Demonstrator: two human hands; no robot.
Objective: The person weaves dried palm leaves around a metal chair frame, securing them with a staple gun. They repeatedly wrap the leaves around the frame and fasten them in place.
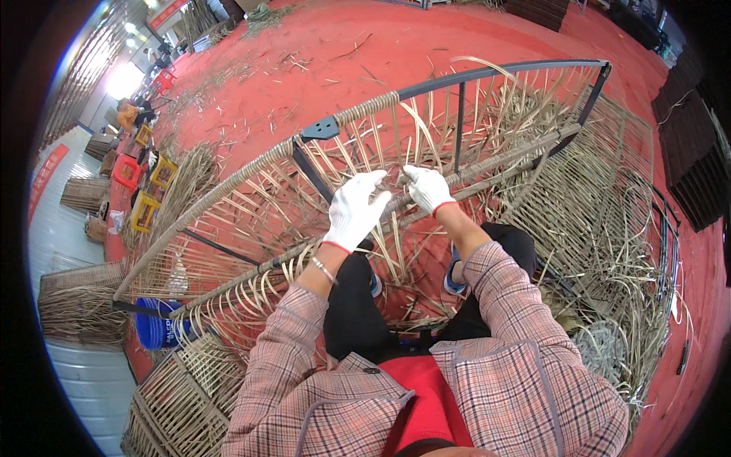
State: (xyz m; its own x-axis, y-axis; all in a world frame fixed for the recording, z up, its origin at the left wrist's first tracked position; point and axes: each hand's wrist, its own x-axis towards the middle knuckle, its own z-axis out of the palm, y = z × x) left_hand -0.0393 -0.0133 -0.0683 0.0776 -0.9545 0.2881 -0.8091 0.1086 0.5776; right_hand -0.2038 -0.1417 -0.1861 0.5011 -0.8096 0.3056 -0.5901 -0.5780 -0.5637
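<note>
A long curved dark metal frame [487, 73], partly wrapped in tan wicker strips [221, 190], lies across in front of me. Many pale strips span it between the far curved rail and a near wrapped rail [502, 161]. My left hand [355, 210], in a white knit glove, is at the near rail with thumb and fingers apart. Just right of it, my right hand [428, 189], gloved too, is closed at the same rail with its fingertips pinched. Whatever it pinches is too small to make out. Loose strip ends [396, 247] hang below my hands.
A blue bucket [158, 326] stands at the left by a woven panel [190, 388]. Heaped strips and panels [594, 228] lie to my right. Yellow crates [145, 212] and a red crate [126, 172] line the left side; a person [128, 116] is farther back. Scraps litter the red floor [335, 61].
</note>
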